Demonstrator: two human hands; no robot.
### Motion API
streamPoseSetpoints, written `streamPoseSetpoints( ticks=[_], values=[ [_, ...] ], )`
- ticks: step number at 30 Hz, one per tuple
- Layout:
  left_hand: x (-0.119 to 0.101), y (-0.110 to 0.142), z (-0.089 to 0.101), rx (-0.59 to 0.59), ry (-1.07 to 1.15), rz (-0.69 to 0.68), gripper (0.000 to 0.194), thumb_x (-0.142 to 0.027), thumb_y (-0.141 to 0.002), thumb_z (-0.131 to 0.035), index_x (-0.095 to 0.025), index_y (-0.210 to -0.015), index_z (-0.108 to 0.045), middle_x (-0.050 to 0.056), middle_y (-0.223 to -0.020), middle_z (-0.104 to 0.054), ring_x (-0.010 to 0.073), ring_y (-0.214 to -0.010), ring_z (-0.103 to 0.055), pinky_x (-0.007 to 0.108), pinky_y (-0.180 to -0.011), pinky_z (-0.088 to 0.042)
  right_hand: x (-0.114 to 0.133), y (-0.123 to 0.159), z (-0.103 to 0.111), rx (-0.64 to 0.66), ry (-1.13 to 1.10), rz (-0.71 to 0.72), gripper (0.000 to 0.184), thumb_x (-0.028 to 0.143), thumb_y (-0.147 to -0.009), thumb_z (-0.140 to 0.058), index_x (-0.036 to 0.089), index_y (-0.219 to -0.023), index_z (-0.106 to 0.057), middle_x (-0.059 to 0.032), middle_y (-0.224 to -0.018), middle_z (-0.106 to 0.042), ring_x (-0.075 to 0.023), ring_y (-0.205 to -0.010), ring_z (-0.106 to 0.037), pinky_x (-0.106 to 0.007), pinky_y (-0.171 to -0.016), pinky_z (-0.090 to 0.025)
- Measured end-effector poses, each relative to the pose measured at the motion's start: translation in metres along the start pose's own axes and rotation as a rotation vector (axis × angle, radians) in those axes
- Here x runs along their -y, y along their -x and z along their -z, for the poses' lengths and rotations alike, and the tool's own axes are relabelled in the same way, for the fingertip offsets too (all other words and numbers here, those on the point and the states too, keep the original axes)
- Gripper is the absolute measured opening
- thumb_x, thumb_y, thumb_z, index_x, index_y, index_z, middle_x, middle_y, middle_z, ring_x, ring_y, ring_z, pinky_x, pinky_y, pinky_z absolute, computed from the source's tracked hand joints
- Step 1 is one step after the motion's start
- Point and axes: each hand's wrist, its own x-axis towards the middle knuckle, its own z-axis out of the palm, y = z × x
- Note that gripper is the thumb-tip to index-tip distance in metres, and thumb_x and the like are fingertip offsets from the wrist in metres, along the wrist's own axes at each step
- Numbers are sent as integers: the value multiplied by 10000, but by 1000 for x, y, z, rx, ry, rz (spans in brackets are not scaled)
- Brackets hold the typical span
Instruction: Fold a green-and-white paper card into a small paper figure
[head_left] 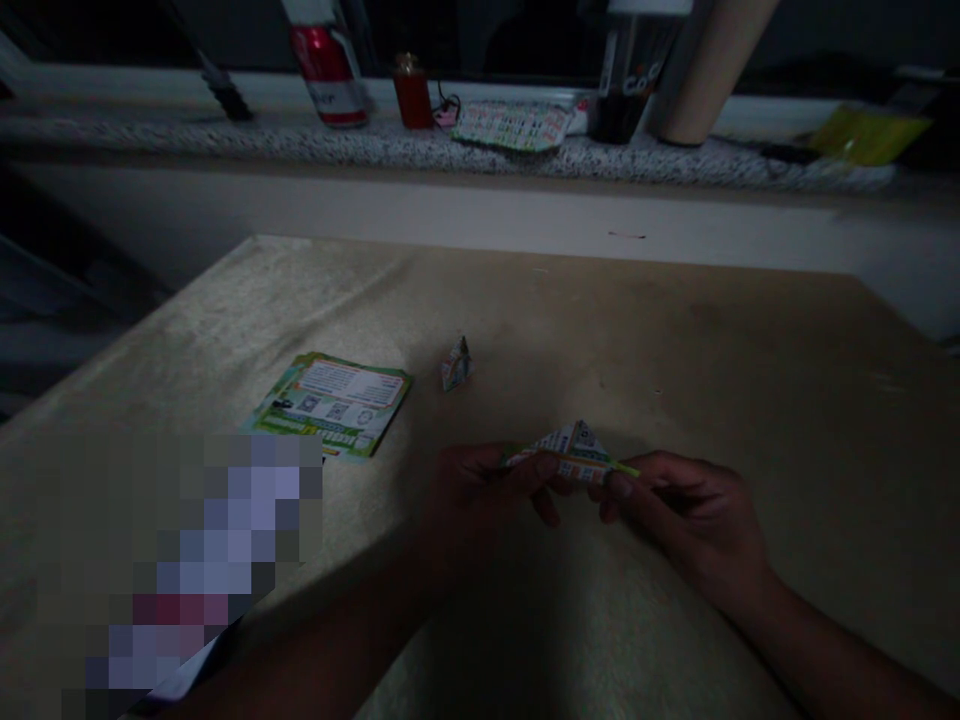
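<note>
Folded paper (571, 458) looks light, crushable; my left grip (480, 492) and right grip (697, 505) rightly pinch its ends, off the counter's far edge (562, 264).

The folded paper (579, 446) is printed white, green and orange.

Left hand (476, 505) and right hand (694, 515), both bare, with rounded thumb tips (621, 485). The left forearm (337, 625) and right forearm (832, 640) are likewise uncovered as far as they show, narrowing toward the wrists (761, 580); shadow obscures finer surface detail.
</note>
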Motion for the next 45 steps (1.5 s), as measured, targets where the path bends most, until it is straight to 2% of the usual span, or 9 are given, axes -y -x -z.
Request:
streamPoseSetpoints(
  ticks=[5,14,21,24,33,37,40,42,45],
  values=[
    [2,1,1,11,-17,-37,249,-328,-891,-722,-182,-704,-796,29,-687,-777,152,-678,-720,236,-661,-536,4,1,-1,-2,12,-8,177,254,-854,-739,205,-685,-757,-11,-552,-739,-121,-467,-677,-170,-437,-514],
    [6,-1,-1,-6,75,-33,267,-349,-838,-774,-163,-647,-759,23,-676,-755,137,-659,-684,227,-651,-527,-2,-1,-2,80,-7,-21,169,249,-855,-743,198,-696,-769,-13,-620,-756,-112,-542,-690,-158,-516,-546],
    [2,-3,-5,105,84,13,241,-305,-838,-746,-153,-652,-757,16,-638,-716,123,-622,-649,218,-609,-504,-2,0,-1,211,-90,-26,234,282,-924,-681,202,-723,-769,-29,-709,-785,-119,-651,-731,-158,-614,-567],
    [4,-6,-2,58,42,28,237,-312,-825,-763,-146,-655,-751,11,-615,-697,120,-607,-636,218,-603,-492,-2,-1,-1,206,-109,-35,218,283,-933,-672,199,-766,-784,-30,-689,-775,-117,-629,-722,-160,-602,-569],
    [3,-2,-9,94,99,33,216,-263,-790,-770,-149,-615,-716,20,-640,-701,128,-616,-641,224,-600,-521,-5,-1,-4,192,-118,-22,186,240,-898,-701,188,-731,-766,-28,-649,-768,-117,-572,-710,-164,-537,-562],
    [6,-2,-11,37,79,54,188,-266,-749,-798,-150,-624,-719,2,-598,-676,112,-569,-618,208,-561,-503,-5,1,-6,116,45,90,194,214,-871,-725,184,-679,-738,-8,-594,-740,-109,-506,-680,-160,-473,-529],
    [5,0,-15,-81,17,115,193,-262,-714,-805,-158,-588,-702,-5,-557,-667,111,-520,-605,204,-513,-484,-5,5,-9,-16,214,251,116,148,-834,-756,189,-726,-740,16,-588,-725,-90,-456,-636,-162,-437,-500],
    [2,2,-17,-165,-33,150,213,-263,-704,-802,-165,-556,-685,-7,-533,-658,111,-498,-597,201,-487,-467,-5,6,-11,-75,281,355,94,98,-818,-760,187,-795,-745,11,-643,-741,-93,-487,-649,-173,-466,-522],
    [-2,5,-19,-207,-94,165,256,-268,-705,-792,-170,-512,-656,-6,-512,-644,110,-487,-586,197,-465,-441,-3,6,-13,-67,315,484,142,40,-811,-749,169,-872,-749,-22,-729,-760,-112,-577,-695,-186,-528,-563]
  ],
)
